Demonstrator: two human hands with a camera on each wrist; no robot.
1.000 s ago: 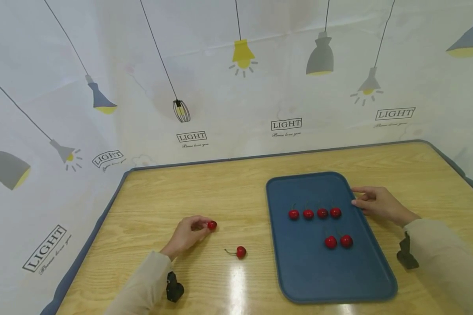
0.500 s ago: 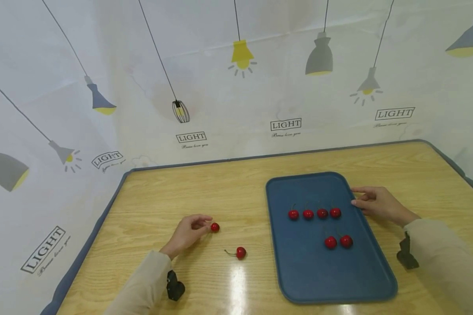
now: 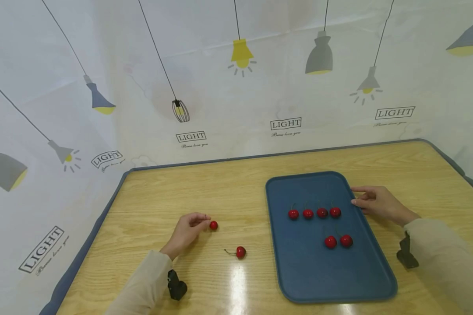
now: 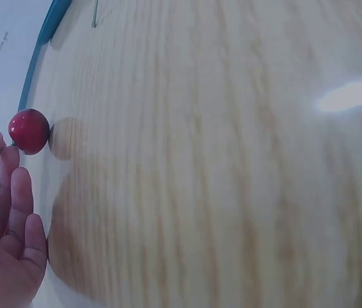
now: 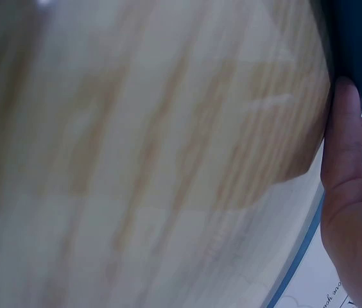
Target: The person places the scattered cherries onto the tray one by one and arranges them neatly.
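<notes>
In the head view my left hand (image 3: pixel 186 232) pinches a red cherry (image 3: pixel 213 225) between thumb and fingertips. The left wrist view has the cherry (image 4: pixel 29 131) sitting just beyond the fingertips, with its stem hidden in the pinch. A second cherry (image 3: pixel 241 252) lies on the table nearby, its stem pointing left. My right hand (image 3: pixel 382 204) holds the right rim of the blue tray (image 3: pixel 335 275), thumb and forefinger at the edge. On the tray, several cherries (image 3: pixel 308 214) form a back row, and two more cherries (image 3: pixel 338 241) lie in front.
The tray rests on a wooden table (image 3: pixel 173 188) bordered at the back and left by a patterned white curtain (image 3: pixel 228 87) with lamp drawings. Black wrist cameras (image 3: pixel 176 285) sit at both sleeves.
The held cherry has shifted slightly and turned in my left fingers, staying left of the tray. The right hand, the tray and the other cherries have stayed in place.
</notes>
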